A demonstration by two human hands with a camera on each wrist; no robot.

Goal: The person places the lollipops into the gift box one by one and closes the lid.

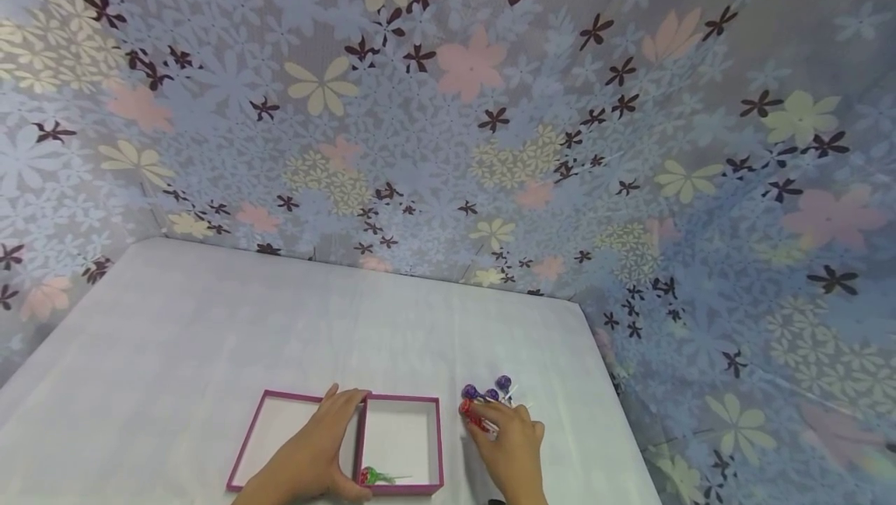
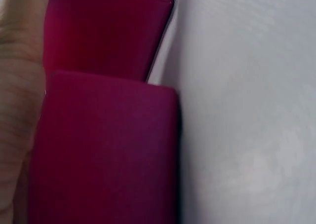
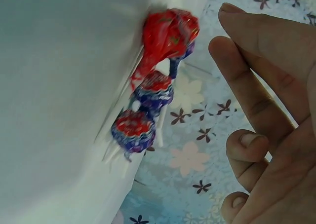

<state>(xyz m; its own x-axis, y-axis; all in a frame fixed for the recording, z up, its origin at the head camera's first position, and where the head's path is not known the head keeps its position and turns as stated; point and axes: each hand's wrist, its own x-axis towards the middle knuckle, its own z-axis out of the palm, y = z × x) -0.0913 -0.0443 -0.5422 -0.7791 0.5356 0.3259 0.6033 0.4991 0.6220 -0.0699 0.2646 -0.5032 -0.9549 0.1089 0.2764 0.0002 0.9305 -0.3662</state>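
Two shallow pink boxes with white insides sit side by side, the right box (image 1: pixel 440 443) and the left box (image 1: pixel 245 443). My left hand (image 1: pixel 311 447) grips across them where they meet, fingers at the far rim and thumb at the near wall. Inside the right box, by its near left corner, lies a green-and-red lollipop (image 1: pixel 369 475). My right hand (image 1: pixel 516 450) is over a small group of lollipops; in the right wrist view its fingers are apart from them. A red lollipop (image 3: pixel 170 34) lies beside purple lollipops (image 3: pixel 133 130) with white sticks.
A white cloth (image 1: pixel 315 318) covers the table. Behind it and to the right hangs a flower-patterned curtain (image 1: pixel 420 139). The table's right edge (image 1: pixel 616 396) runs close beyond the lollipops.
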